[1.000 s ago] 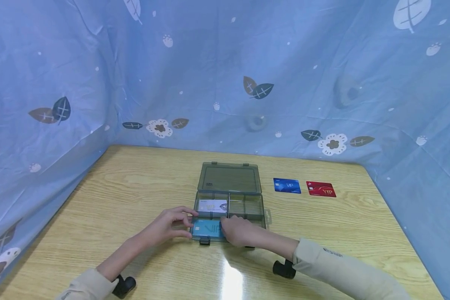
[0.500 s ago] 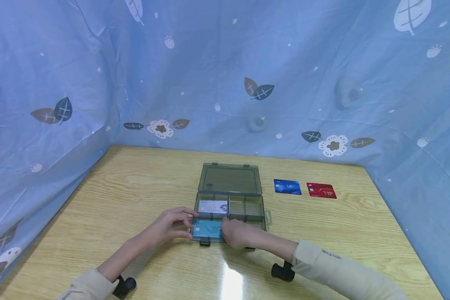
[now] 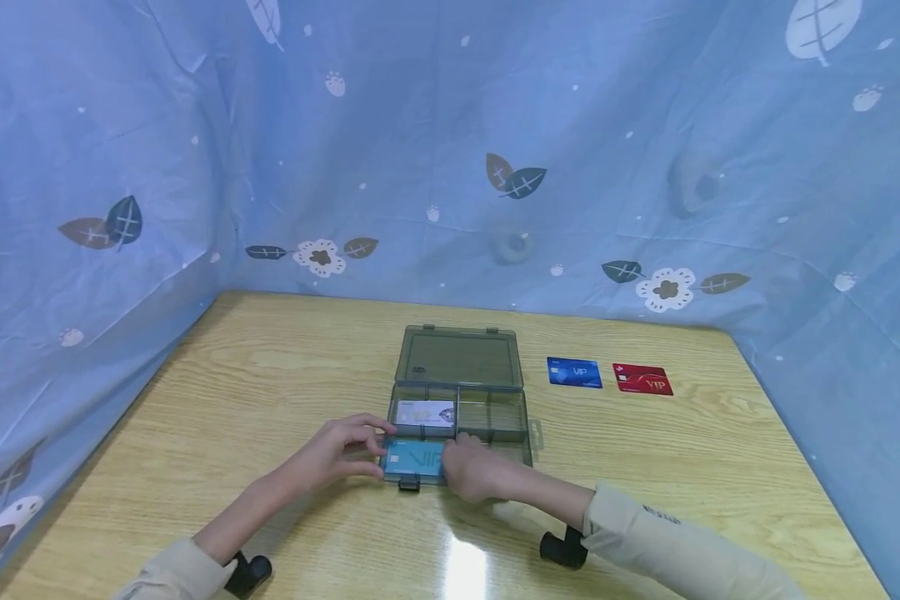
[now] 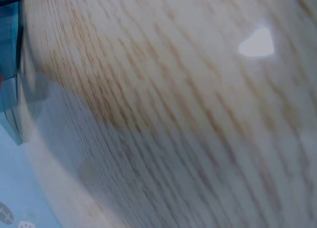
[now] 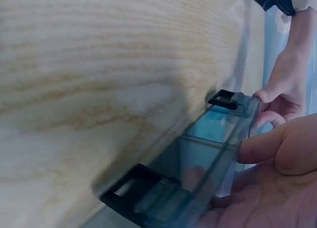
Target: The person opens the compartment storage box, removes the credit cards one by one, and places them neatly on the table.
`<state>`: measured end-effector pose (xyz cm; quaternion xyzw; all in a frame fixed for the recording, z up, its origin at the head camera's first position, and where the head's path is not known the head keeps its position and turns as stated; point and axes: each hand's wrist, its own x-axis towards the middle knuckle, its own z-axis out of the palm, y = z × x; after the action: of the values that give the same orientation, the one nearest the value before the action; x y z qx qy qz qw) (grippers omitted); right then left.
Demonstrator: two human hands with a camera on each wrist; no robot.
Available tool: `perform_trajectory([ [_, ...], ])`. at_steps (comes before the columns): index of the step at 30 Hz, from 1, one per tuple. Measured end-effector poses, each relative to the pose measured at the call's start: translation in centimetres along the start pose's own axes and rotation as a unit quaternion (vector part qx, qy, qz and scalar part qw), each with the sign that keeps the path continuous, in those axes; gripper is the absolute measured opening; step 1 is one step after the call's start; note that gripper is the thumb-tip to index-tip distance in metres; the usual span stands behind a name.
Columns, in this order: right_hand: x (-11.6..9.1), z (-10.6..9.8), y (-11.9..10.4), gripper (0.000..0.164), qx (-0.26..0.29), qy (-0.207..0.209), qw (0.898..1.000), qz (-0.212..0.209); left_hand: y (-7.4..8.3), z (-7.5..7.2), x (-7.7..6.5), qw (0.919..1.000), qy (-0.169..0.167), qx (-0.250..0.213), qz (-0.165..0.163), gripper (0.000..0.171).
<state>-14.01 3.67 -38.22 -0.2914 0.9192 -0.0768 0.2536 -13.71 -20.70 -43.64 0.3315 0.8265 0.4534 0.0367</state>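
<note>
A smoky clear plastic compartment box (image 3: 508, 410) sits on the table with its lid (image 3: 461, 358) laid back. My left hand (image 3: 337, 450) holds the box's left side, thumb near the front corner and fingers curved along the wall. A teal VIP card (image 3: 412, 458) lies at the front left compartment. My right hand (image 3: 476, 469) pinches that card's right end, its fingertips partly hidden. In the right wrist view, one fingertip (image 5: 193, 177) shows through the clear wall. A white VIP card (image 3: 425, 412) rests in the back left compartment.
A blue VIP card (image 3: 574, 372) and a red VIP card (image 3: 642, 379) lie flat to the right of the box. Two black latches hang on its front, one at the left (image 3: 409, 482). A patterned blue cloth (image 3: 435, 150) stands behind the table.
The teal card's right end has shifted slightly, with its lettering now showing flatter. My right hand has moved only a little, and my left hand keeps its place on the box.
</note>
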Motion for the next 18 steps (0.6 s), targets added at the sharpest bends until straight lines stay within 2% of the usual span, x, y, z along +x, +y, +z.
perform_trajectory([
  [5, 0.02, 0.4, 0.13, 0.028, 0.046, 0.012, 0.999, 0.013, 0.39, -0.03, -0.08, 0.9999, 0.003, 0.009, -0.009, 0.019],
  [12, 0.33, 0.32, 0.16, 0.044, 0.073, -0.009, 0.997, 0.035, 0.58, 0.05, -0.07, 0.9998, 0.006, 0.014, -0.016, 0.02],
  [18, 0.13, 0.12, 0.19, 0.042, 0.077, 0.001, 0.996, 0.038, 0.36, -0.06, -0.03, 0.9999, 0.001, 0.011, -0.011, 0.017],
])
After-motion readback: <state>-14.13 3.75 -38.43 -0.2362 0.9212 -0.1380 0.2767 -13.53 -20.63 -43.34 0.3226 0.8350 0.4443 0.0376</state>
